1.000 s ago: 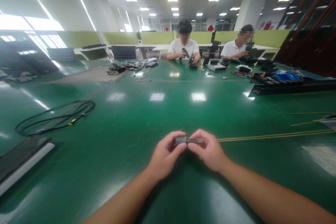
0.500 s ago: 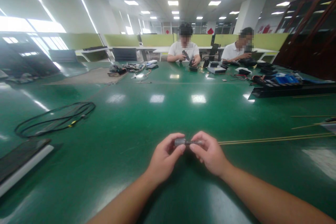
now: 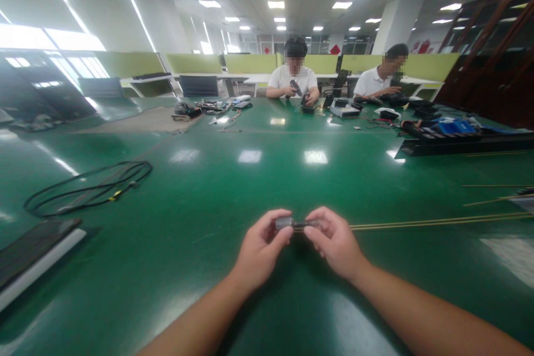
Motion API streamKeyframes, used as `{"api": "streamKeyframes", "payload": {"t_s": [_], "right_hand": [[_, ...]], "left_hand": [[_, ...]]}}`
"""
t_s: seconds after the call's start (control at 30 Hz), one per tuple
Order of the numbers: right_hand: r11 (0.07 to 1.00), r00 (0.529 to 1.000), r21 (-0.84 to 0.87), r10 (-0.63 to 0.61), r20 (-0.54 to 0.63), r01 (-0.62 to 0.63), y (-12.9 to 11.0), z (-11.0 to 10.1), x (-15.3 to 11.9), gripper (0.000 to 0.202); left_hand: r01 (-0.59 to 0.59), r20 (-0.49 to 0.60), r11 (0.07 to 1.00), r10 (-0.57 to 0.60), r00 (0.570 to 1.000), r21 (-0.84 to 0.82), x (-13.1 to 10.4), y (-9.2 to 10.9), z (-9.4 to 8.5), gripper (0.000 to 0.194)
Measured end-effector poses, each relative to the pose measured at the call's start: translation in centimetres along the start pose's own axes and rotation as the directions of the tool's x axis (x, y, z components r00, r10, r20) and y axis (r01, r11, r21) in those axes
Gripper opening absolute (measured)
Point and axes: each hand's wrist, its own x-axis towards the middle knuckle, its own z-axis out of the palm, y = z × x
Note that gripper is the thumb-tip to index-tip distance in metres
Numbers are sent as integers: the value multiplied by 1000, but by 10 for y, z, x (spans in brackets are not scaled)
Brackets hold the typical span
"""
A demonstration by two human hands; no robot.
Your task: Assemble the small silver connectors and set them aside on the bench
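Observation:
Low over the green table (image 3: 233,178), my left hand (image 3: 261,245) pinches a short grey metal cylinder (image 3: 284,223) between thumb and fingers. A thin dark shaft (image 3: 299,225) runs from the cylinder's right end towards my right hand (image 3: 331,242). There my right thumb and fingertips close on a narrow dark part (image 3: 312,223) at the shaft's far end. Both pieces lie in one line, roughly level. My fingers cover much of them, so I cannot tell exactly what kind of part this is or how the pieces join.
Thin brass-coloured rods (image 3: 417,223) lie just right of my hands. On the left are a coiled black cable (image 3: 92,189) and a flat dark device with a white edge (image 3: 41,256). Two people sit across the table among electronic parts; a black tray (image 3: 459,144) stands far right.
My right hand has shifted slightly to the right, and the gap between my hands is a little wider. More of the dark shaft shows between them.

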Motion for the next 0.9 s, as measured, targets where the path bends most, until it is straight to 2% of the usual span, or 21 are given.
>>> {"api": "streamKeyframes", "payload": {"t_s": [0.33, 0.9], "right_hand": [[1000, 1000, 13, 14, -17, -13, 3, 0, 1, 29], [1000, 998, 21, -3, -55, 5, 5, -2, 1, 28]], "left_hand": [[-10, -40, 999, 8, 999, -46, -1, 1, 2, 33], [-14, -87, 1000, 12, 996, -21, 0, 3, 0, 34]]}}
